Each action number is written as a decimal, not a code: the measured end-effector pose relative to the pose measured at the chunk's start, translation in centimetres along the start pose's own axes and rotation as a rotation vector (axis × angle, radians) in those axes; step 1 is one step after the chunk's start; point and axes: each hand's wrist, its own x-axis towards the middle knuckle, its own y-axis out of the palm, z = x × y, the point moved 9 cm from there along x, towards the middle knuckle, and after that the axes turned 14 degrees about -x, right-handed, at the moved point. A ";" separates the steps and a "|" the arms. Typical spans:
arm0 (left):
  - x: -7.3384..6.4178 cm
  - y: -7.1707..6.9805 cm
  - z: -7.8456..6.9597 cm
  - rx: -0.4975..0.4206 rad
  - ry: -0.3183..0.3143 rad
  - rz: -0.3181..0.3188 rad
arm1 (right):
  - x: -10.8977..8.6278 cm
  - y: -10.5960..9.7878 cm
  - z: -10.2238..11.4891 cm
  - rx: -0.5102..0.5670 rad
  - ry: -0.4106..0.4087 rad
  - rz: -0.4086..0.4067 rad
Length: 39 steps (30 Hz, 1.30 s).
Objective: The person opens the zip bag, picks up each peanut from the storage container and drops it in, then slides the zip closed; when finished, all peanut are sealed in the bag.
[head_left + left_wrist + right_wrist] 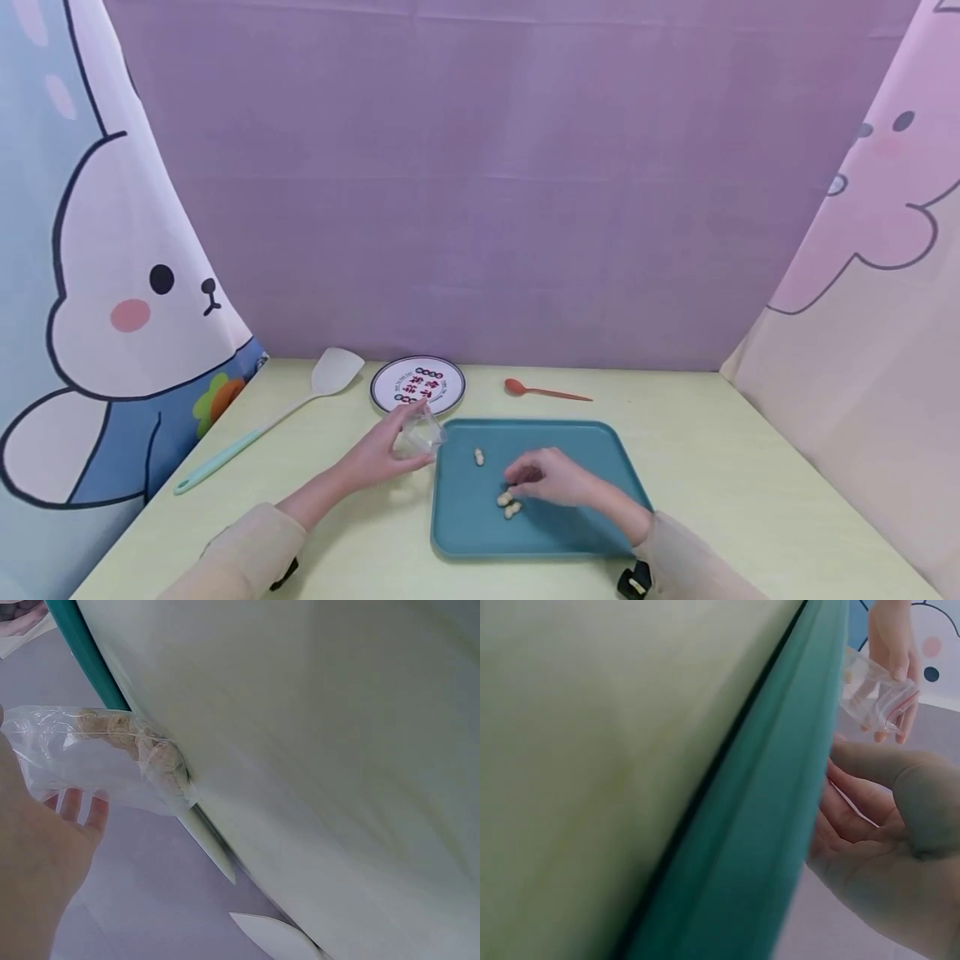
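Note:
My left hand (382, 446) holds a clear zip bag (423, 433) at the tray's left edge, thumb and fingers spread around it. Several peanuts (169, 761) lie inside the bag, at its lower side in the left wrist view. Over the teal tray (555, 537), my right hand (555, 477) reaches down with bent fingers. Its fingertips are right at two peanuts (510, 507) that lie close together; I cannot tell whether they pinch one. A single peanut (479, 457) lies farther back on the tray. In the right wrist view, the tray's rim (772, 802) hides the right fingertips.
Behind the left hand is a round plate (408, 379) with red lettering. A white spatula (335, 372) with a mint handle lies at the left. An orange-red spoon (547, 392) lies beyond the tray. A purple cloth (480, 208) hangs along the table's back edge.

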 end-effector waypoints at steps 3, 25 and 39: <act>0.0 0.0 0.0 -0.001 0.000 0.004 | 0.0 0.2 -0.1 0.004 -0.003 0.007; -0.2 0.0 0.1 -0.011 -0.027 0.002 | 0.0 -0.1 -0.3 -0.046 0.010 -0.014; -0.1 0.1 0.2 -0.007 -0.017 0.011 | 0.2 -2.3 -0.9 -0.030 0.078 -0.076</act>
